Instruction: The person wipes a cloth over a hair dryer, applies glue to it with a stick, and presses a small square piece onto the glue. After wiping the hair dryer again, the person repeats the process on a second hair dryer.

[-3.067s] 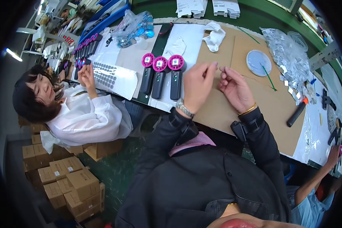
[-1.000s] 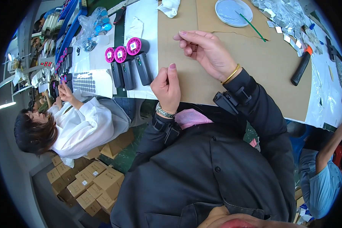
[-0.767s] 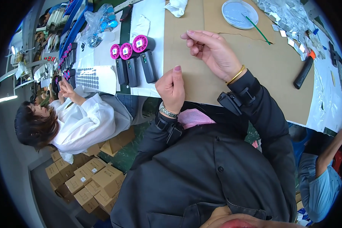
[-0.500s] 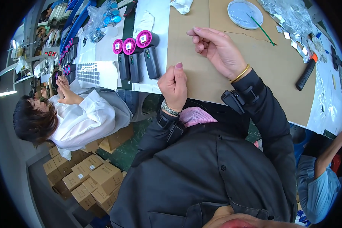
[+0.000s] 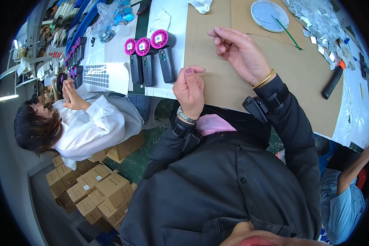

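Pink round heads (image 5: 143, 46) sit on three black devices (image 5: 148, 69), placed side by side on the table (image 5: 159, 92) at 10 to 11 o'clock from the left hand (image 5: 189, 92); neither hand touches them. Half a second ago this hand was curled like a fist, with the thumb on top. Now one finger has stretched toward 3 o'clock while the others remain folded; whether something is hidden inside, I cannot tell. The right hand (image 5: 246, 57) has kept almost the same shape: thumb and forefinger come near at the tips, and I cannot tell if they pinch some small thing. As I judge, only the posture has changed, and the devices stay in their places.

The table's front edge passes behind the heel of the left hand, at 6 o'clock. Brown cardboard (image 5: 307, 78) spreads toward 4 o'clock, giving room for moving. From the right hand, a shallow round dish (image 5: 266, 18) limits this at 1 o'clock, an orange-and-black tool (image 5: 333, 83) between 3 and 4.
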Tool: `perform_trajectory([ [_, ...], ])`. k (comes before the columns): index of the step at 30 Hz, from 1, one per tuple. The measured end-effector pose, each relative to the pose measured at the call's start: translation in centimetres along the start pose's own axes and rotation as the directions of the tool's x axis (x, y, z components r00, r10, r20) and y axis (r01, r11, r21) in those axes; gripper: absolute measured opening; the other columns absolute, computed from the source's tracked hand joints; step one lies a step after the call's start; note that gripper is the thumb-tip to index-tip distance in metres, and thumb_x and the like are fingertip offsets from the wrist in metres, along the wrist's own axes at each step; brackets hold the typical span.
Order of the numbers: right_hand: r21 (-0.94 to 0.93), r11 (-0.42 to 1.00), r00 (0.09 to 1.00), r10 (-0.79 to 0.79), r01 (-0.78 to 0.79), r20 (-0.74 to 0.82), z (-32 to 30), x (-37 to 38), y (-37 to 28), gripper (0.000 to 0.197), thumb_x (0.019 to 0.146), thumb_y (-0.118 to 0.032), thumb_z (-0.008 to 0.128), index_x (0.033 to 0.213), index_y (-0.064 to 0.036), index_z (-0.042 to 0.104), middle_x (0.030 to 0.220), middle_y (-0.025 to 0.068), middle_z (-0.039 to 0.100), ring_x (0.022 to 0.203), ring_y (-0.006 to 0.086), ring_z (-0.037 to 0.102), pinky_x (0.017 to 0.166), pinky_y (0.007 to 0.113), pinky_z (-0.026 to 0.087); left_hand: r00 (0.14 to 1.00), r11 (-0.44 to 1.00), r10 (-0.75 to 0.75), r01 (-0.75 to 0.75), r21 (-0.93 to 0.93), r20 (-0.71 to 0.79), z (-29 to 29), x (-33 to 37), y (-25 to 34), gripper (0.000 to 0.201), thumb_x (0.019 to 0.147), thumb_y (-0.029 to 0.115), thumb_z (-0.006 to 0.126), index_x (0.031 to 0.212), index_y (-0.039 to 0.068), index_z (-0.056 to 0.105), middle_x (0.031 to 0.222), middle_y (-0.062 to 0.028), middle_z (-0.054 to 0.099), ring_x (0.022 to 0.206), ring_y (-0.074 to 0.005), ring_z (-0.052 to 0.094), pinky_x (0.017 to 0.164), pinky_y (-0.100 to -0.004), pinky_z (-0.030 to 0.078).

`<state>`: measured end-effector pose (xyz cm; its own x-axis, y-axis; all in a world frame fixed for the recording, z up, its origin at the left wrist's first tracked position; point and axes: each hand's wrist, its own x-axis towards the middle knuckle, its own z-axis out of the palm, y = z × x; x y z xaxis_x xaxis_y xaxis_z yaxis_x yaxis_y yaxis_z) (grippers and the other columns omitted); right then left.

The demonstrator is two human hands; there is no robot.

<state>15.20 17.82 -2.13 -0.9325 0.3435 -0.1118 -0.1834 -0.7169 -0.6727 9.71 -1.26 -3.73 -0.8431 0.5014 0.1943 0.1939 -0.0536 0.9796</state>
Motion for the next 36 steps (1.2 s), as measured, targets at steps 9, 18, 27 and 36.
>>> perform_trajectory([
  [9,0.009,1.0,1.0,-0.007,0.007,0.003,-0.1,0.0,0.1,0.031,0.109,-0.025,0.066,0.121,0.0025,0.075,0.093,-0.0024,0.064,0.081,0.0062,0.054,0.08,0.024,0.048,0.959,0.98,0.2,-0.198,0.033,-0.199,-3.6,1.3,1.3,0.044,0.119,0.033,0.044,0.112,-0.005,0.065,0.063,0.0017,0.047,0.052,-0.0059,0.041,0.05,-0.0245,0.034],
  [18,-0.008,1.0,1.0,-0.007,0.007,0.015,-0.2,0.1,0.1,0.031,0.109,-0.025,0.066,0.12,0.0024,0.075,0.093,-0.0021,0.064,0.083,0.0058,0.055,0.081,0.023,0.049,0.92,0.742,0.363,-0.192,0.642,-0.145,-7.5,1.9,-0.3,0.049,0.105,0.026,0.073,0.142,-0.001,0.053,0.078,-0.0006,0.056,0.06,-0.0092,0.051,0.053,-0.0284,0.04],
  [27,-0.009,1.0,1.0,-0.016,0.016,0.02,-0.4,0.0,0.2,0.031,0.109,-0.026,0.067,0.12,0.0021,0.075,0.092,-0.002,0.064,0.083,0.0062,0.055,0.081,0.023,0.05,0.985,0.551,0.158,-0.029,0.834,-0.071,-6.7,1.6,0.3,0.072,0.098,0.024,0.082,0.154,0.001,0.044,0.086,-0.0012,0.057,0.068,-0.0095,0.052,0.059,-0.0262,0.044],
  [36,-0.025,1.0,1.0,-0.008,0.009,0.009,-0.6,-0.1,0.2,0.031,0.108,-0.026,0.068,0.12,0.001,0.075,0.092,-0.0024,0.065,0.083,0.0066,0.055,0.08,0.023,0.05,0.988,0.844,0.096,-0.015,0.536,-0.123,-8.4,2.2,-0.3,0.062,0.103,0.019,0.076,0.152,0.0,0.044,0.089,-0.0011,0.059,0.068,-0.0054,0.05,0.059,-0.0221,0.04],
])
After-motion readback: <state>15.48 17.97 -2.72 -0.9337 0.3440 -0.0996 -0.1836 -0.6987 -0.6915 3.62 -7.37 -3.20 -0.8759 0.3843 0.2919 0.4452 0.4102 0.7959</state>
